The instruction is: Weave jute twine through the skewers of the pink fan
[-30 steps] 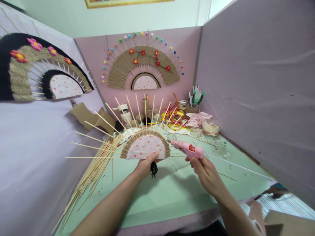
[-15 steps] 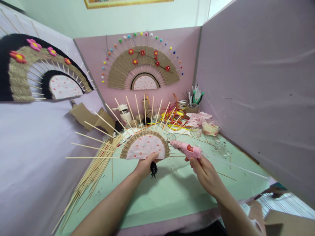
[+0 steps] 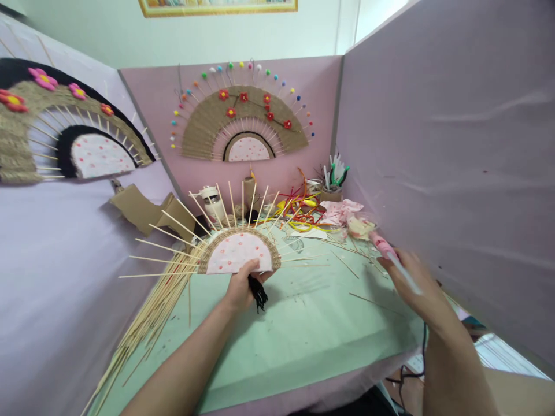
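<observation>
My left hand (image 3: 241,284) grips a half-round fan (image 3: 236,252) by its straight lower edge, thumb on the front. The fan has a white, pink-dotted cloth centre, a woven twine rim and thin sticks spreading outward. A black yarn tassel (image 3: 259,293) hangs beside my left fingers. Over at the right side of the table, my right hand (image 3: 411,280) is closed around a pink glue gun (image 3: 382,245). A clear glue stick (image 3: 407,274) juts from the gun's back end. That hand is slightly blurred.
Long bamboo sticks (image 3: 160,312) lie piled at the left. Colourful pipe cleaners (image 3: 299,211), dotted cloth (image 3: 340,211), a white bottle (image 3: 212,205) and a tool pot (image 3: 332,193) stand at the back. Finished fans (image 3: 247,124) hang on the partitions. A cable (image 3: 401,375) drops at lower right.
My right hand has carried the glue gun away from the fan's right edge, out to the right. My left hand and the fan sit slightly further left, partly because the view has shifted.
</observation>
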`<control>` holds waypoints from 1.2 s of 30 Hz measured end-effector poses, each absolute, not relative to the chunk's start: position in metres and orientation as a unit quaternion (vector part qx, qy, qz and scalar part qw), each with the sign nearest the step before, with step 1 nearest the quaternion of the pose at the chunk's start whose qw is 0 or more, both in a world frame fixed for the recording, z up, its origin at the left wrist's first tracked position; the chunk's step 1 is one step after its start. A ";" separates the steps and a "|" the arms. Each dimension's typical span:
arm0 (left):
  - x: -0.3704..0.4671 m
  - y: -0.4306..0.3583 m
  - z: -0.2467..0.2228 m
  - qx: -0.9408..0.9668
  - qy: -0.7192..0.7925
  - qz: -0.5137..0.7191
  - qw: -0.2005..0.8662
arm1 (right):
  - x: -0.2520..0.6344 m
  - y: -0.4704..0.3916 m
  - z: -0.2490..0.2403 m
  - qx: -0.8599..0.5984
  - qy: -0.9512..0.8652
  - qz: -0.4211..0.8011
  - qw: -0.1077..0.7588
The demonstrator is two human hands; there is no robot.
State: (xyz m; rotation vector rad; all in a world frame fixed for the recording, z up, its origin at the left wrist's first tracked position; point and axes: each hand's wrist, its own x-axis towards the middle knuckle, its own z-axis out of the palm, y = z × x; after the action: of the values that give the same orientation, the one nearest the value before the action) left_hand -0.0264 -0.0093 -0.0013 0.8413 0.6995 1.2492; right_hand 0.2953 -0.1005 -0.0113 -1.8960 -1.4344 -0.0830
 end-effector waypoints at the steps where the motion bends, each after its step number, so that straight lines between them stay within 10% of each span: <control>1: -0.027 -0.009 -0.001 0.371 0.306 0.554 0.679 | 0.306 -0.098 -0.019 -0.780 -0.547 -0.058 0.298; 9: -0.028 -0.012 0.000 0.369 0.277 0.524 0.716 | 0.310 -0.089 -0.053 -0.856 -0.495 -0.091 0.114; 19: -0.022 -0.027 -0.004 0.395 0.303 0.503 0.706 | 0.203 -0.095 0.033 -0.595 -0.674 -0.131 0.417; 36: -0.020 -0.035 -0.014 0.457 0.308 0.432 0.714 | 0.165 -0.057 0.042 -0.559 -0.756 -0.093 0.328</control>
State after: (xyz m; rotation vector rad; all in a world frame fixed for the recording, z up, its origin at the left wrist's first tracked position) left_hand -0.0202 -0.0348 -0.0138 1.0131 0.6817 0.9561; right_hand 0.1646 -0.0567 0.0416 -1.4642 -1.9795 -0.2435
